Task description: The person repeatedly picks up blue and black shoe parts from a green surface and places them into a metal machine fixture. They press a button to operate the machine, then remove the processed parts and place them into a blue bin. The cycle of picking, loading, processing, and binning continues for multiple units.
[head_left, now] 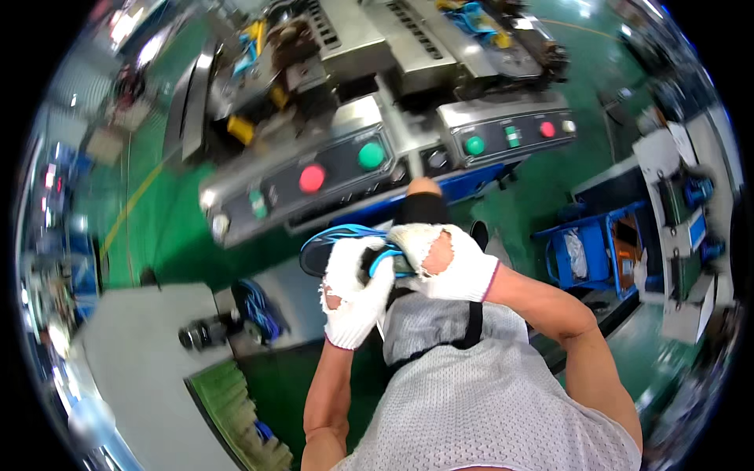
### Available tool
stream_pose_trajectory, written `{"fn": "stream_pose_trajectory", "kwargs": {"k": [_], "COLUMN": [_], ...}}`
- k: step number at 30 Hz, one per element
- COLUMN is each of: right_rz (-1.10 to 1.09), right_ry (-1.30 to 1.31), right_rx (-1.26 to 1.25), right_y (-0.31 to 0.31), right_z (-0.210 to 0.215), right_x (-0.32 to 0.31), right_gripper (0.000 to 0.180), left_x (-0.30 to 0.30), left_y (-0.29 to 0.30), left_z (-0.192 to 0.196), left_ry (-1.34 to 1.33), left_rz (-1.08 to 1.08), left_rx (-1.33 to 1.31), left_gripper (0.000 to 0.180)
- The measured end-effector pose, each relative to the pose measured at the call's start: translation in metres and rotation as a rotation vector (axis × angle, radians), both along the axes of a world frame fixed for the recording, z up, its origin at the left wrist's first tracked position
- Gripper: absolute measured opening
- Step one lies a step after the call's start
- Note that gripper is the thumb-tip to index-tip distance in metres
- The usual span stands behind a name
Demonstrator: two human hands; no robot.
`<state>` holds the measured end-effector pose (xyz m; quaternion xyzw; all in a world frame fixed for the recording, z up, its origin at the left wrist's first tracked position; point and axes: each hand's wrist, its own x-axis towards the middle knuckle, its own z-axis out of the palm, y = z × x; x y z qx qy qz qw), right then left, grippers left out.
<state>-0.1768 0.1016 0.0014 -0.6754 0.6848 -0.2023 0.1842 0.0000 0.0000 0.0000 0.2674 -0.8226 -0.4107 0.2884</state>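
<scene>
Left hand (352, 297) and right hand (449, 263) grip a blue-black shoe (320, 248) pointing toward nine o'clock; handling appears underway, release outstanding.

The white-gloved left hand (351, 297) is curled inward, its bare forearm (328, 385) rising from between six and seven o'clock. Close by, toward two o'clock, the gloved right hand (452, 263) shows its back upward; the bare right elbow (580, 323) bends near four o'clock.
</scene>
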Motion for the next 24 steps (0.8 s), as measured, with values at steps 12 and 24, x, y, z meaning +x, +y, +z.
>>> {"fn": "stream_pose_trajectory", "kwargs": {"k": [12, 24], "right_rz": [-1.193, -1.747], "right_ry": [-1.063, -1.559], "right_rx": [-0.275, 0.015], "right_y": [0.203, 0.272], "right_z": [-0.048, -0.126], "right_x": [-0.17, -0.172], "right_gripper": [0.074, 0.048], "left_x": [-0.438, -0.683], "left_y": [-0.066, -0.232], "left_z": [0.075, -0.021], "left_ry": [0.201, 0.026], "left_rz": [-0.362, -0.049], "left_rx": [-0.602, -0.253], "left_gripper": [0.065, 0.036]}}
